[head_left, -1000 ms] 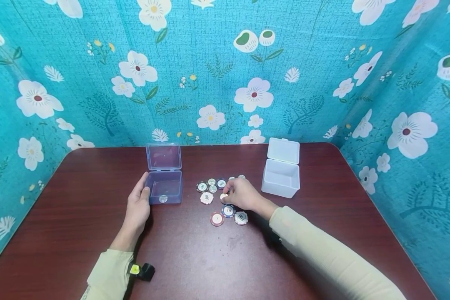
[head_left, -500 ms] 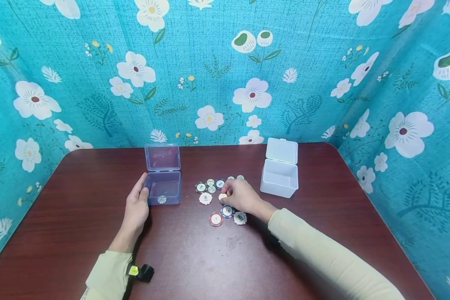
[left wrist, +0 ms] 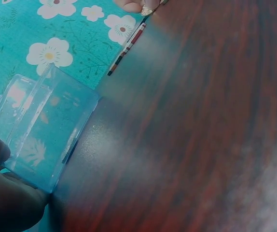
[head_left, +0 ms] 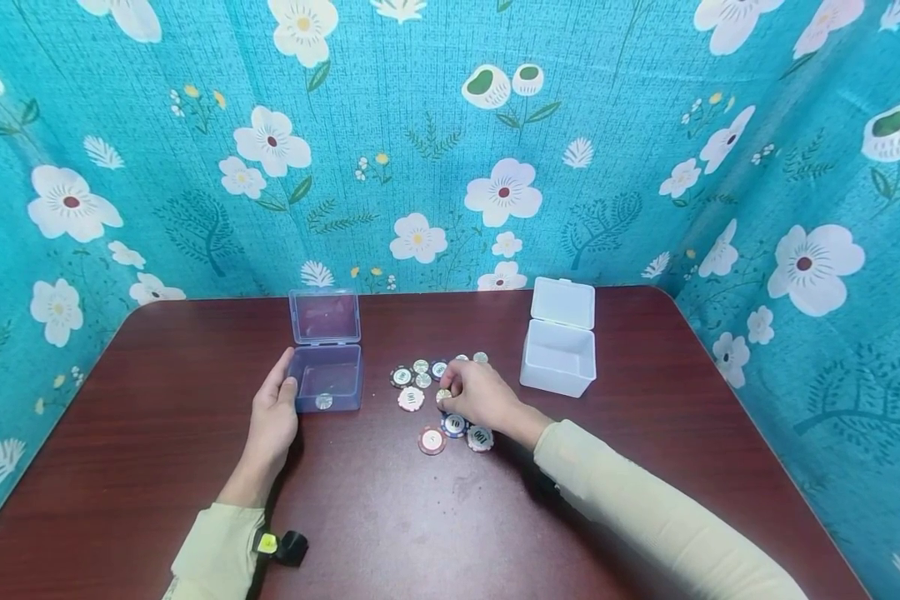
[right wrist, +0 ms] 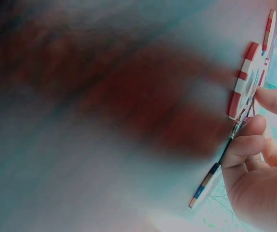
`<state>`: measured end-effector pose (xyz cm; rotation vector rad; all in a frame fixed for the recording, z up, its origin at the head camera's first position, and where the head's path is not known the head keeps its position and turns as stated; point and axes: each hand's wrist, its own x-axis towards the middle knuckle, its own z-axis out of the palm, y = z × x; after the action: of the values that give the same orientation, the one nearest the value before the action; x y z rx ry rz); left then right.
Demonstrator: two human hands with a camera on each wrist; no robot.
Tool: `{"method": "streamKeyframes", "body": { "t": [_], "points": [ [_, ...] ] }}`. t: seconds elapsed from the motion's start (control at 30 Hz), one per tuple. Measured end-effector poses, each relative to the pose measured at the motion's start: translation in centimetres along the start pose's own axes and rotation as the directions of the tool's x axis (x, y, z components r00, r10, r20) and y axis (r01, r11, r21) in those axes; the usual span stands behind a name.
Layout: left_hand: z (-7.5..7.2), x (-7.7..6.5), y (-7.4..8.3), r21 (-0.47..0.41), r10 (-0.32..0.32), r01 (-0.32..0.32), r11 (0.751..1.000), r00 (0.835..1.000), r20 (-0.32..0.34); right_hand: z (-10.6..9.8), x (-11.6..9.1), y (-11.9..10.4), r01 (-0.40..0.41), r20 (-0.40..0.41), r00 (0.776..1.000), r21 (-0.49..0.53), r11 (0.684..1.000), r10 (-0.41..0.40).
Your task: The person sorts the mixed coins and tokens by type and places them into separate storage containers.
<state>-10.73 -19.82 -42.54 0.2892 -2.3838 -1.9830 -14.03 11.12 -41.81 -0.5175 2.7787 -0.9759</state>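
Observation:
My left hand (head_left: 276, 408) grips the left side of a clear bluish plastic box (head_left: 348, 400), its lid standing up at the back. A silver coin (head_left: 324, 402) lies inside near the front wall. In the left wrist view, finger and thumb hold the corner of this box (left wrist: 56, 125). My right hand (head_left: 483, 396) pinches a coin (head_left: 443, 397) among the poker chips; the left wrist view shows the coin (left wrist: 147, 9) tilted at the fingertips. Just in front are a blue chip (head_left: 454, 425), a white chip (head_left: 481, 438) and a red chip (head_left: 432, 440).
Left of my right hand are a black chip (head_left: 402, 377), a pink-edged white chip (head_left: 411, 399) and small coins (head_left: 422, 380). Another coin (head_left: 481, 357) lies behind that hand. A white box (head_left: 558, 358) with its lid raised stands at the right. A floral curtain (head_left: 420, 167) closes off the back.
The coin under my right fingertips now shows more of its face, and the fingers have shifted slightly. My left hand stays on the clear box.

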Motion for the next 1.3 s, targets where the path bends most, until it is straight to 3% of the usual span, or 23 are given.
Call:
{"method": "streamKeyframes", "body": {
  "t": [0.57, 1.3],
  "points": [
    [0.01, 0.05, -0.12, 0.004, 0.009, -0.009, 1.0, 1.0, 0.002, 0.3, -0.1, -0.27, 0.018, 0.037, 0.999, 0.106, 0.994, -0.022],
    [0.02, 0.08, -0.35, 0.001, 0.02, -0.02, 1.0, 1.0, -0.001, 0.46, 0.0, -0.22, 0.028, 0.027, 0.999, 0.082, 0.996, -0.03]
  ]
}}
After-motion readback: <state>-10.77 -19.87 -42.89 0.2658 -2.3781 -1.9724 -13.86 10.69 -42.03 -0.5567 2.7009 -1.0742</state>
